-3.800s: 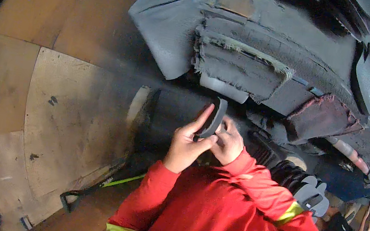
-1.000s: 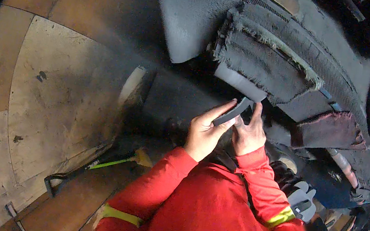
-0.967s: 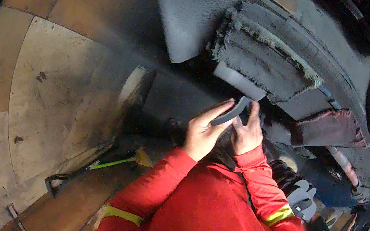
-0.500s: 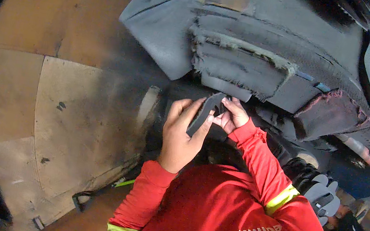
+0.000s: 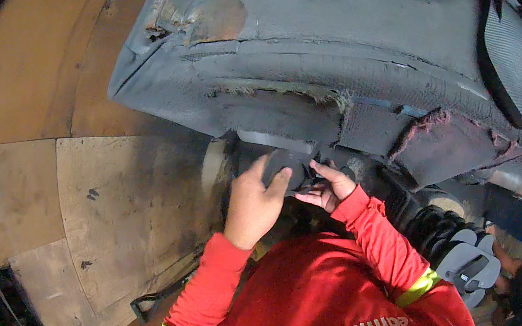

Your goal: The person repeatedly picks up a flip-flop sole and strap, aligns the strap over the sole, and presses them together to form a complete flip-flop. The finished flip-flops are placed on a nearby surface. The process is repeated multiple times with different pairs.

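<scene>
A dark grey flip-flop is between my two hands, just below the front lip of a dust-covered grey machine hood. My left hand grips its sole from the left, thumb laid across the near face. From the other side my right hand closes its fingers at the dark strap side; what the fingertips pinch is partly hidden. Behind the flip-flop, a pale strip shows under the hood's frayed cloth flap.
Grey and black flip-flops are stacked at the right, beside a person's arm. A reddish-edged cloth flap hangs from the hood. Wooden panels cover the left side.
The flip-flop has turned from edge-on to showing more of its flat face. Both hands still hold it. The view has shifted, with the hood lying further left.
</scene>
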The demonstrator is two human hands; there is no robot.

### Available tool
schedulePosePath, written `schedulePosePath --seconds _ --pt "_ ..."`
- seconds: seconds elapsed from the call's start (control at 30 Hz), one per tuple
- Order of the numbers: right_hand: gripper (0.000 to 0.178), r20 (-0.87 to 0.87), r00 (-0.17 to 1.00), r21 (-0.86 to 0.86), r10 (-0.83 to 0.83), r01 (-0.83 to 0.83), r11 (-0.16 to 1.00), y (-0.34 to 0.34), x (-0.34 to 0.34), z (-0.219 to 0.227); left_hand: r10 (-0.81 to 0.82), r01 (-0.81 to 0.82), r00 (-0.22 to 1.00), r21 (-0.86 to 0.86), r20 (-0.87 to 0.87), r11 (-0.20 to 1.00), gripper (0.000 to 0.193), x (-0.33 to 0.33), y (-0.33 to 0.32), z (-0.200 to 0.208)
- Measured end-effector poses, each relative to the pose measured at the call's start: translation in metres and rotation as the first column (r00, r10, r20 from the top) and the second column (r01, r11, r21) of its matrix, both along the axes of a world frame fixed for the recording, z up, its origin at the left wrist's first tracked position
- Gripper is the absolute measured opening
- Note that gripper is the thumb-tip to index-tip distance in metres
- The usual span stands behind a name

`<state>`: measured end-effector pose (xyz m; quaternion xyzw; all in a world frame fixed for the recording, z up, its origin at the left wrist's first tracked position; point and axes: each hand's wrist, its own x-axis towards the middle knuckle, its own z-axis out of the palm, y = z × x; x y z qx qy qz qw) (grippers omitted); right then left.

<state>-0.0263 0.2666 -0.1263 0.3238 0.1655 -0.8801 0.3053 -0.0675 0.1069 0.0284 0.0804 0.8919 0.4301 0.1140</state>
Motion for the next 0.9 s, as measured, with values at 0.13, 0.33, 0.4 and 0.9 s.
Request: schedulePosePath --seconds 0.13,0.33,0.4,0.9 --pt "0.074 -0.092 0.996 -0.002 0.019 -0.02 1.0 -0.007 -0.012 0.035 0.023 -0.019 0.997 0.045 -0.073 0.999 0.031 0.02 -0.012 0.036" --pt "0.086 -0.124 0.991 -0.061 -0.048 0.041 0.997 -0.004 -0.004 0.024 0.02 -0.021 0.999 0.028 0.048 0.999 0.033 0.017 -0.001 0.039" --pt "0.08 0.006 1.0 -0.094 -0.023 0.024 0.995 0.004 -0.009 0.009 -0.01 0.018 0.989 -0.057 0.147 0.998 0.034 0.003 0.006 0.022" --pt "0.066 -0.168 0.985 0.009 0.039 -0.038 0.999 -0.022 0.004 0.088 0.02 -0.018 0.999 0.062 -0.033 0.998 0.031 0.043 -0.03 0.089"
